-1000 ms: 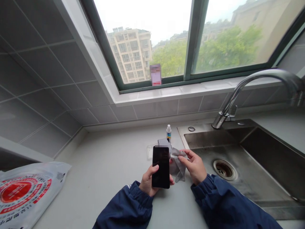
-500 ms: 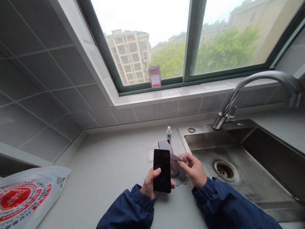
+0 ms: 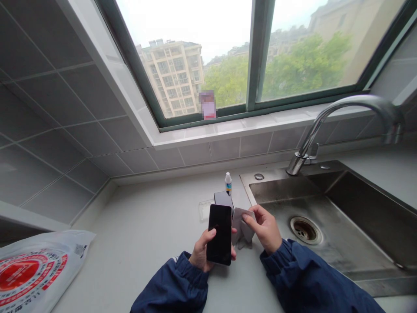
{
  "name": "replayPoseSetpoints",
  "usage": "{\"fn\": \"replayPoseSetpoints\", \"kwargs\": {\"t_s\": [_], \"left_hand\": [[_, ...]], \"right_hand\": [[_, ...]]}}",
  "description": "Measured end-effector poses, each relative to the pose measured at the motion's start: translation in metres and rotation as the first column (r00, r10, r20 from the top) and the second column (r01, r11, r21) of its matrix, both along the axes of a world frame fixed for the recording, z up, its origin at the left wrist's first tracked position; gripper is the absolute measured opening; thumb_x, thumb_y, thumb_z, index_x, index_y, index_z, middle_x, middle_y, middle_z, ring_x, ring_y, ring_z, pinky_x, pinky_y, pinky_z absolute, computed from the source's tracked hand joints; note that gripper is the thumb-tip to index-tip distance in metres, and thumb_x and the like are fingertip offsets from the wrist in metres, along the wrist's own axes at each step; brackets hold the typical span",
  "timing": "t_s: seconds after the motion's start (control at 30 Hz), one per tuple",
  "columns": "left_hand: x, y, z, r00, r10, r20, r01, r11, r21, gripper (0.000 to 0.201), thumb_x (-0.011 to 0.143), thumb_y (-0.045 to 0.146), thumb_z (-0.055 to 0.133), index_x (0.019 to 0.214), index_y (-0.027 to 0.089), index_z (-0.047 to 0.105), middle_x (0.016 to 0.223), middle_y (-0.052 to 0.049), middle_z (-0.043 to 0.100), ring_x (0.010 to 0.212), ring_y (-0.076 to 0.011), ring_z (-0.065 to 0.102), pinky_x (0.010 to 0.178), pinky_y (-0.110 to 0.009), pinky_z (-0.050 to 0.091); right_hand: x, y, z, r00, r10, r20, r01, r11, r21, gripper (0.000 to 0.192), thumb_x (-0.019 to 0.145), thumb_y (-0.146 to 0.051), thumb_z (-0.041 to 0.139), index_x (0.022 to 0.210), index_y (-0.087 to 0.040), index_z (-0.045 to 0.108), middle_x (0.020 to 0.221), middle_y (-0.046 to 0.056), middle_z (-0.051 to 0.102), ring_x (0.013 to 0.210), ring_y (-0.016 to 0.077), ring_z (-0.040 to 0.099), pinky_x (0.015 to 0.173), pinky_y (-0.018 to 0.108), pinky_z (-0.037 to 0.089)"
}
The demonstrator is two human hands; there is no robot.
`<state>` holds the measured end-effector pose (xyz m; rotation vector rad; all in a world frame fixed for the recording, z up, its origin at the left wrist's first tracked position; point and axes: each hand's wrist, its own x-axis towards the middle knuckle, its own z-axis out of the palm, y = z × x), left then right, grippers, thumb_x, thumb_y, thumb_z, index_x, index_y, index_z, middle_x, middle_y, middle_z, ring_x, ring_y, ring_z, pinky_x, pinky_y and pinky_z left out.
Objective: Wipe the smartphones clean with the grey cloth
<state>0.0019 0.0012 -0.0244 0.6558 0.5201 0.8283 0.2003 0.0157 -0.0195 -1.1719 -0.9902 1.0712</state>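
My left hand (image 3: 201,250) is closed round a black smartphone (image 3: 219,234), thumb on its front edge and fingertips showing at the far side. The screen is dark and faces me. Beside it, my right hand (image 3: 266,226) pinches a grey cloth (image 3: 241,228) between thumb and fingers. The cloth hangs in folds close to the phone's right edge. Behind the phone lies a second dark flat device (image 3: 223,198) on the counter, partly covered from view. A clear phone case (image 3: 205,210) rests to its left. A small white-capped bottle (image 3: 228,181) stands just beyond.
A steel sink (image 3: 312,204) with a drain lies to the right, under a curved chrome faucet (image 3: 304,145). On the left, a white plastic bag (image 3: 73,256) with red print sits on the pale counter (image 3: 140,226). Tiled wall and a window bound the back.
The grey cloth has opened out into a flatter, wider piece in my right hand. The phone stays in my left hand, nearly unmoved. The whole view has shifted slightly.
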Motion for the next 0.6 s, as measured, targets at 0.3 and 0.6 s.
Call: {"fn": "replayPoseSetpoints", "kwargs": {"t_s": [0.3, 0.6], "left_hand": [[-0.002, 0.002, -0.002, 0.993, -0.046, 0.112, 0.053, 0.997, -0.062, 0.068, 0.091, 0.053, 0.026, 0.120, 0.001, 0.060, 0.093, -0.020, 0.071, 0.072, -0.0277, 0.068, 0.067, -0.040, 0.049], [0.001, 0.001, -0.002, 0.988, -0.086, 0.131, 0.099, 0.990, -0.097, 0.069, 0.091, 0.056, 0.028, 0.124, 0.003, 0.058, 0.096, -0.020, 0.070, 0.075, -0.0304, 0.069, 0.069, -0.043, 0.051]], "right_hand": [[0.004, 0.007, -0.003, 0.978, -0.079, -0.191, 0.059, 0.992, -0.109, 0.033, 0.071, -0.047, 0.074, 0.073, -0.019, 0.056, 0.061, -0.003, 0.057, 0.050, 0.0128, 0.052, 0.046, 0.023, 0.041], [0.002, -0.008, 0.007, 0.988, -0.143, -0.053, 0.148, 0.983, 0.109, 0.022, 0.081, -0.038, 0.071, 0.086, -0.021, 0.058, 0.094, 0.005, 0.072, 0.068, 0.0163, 0.064, 0.061, 0.026, 0.051]]}}
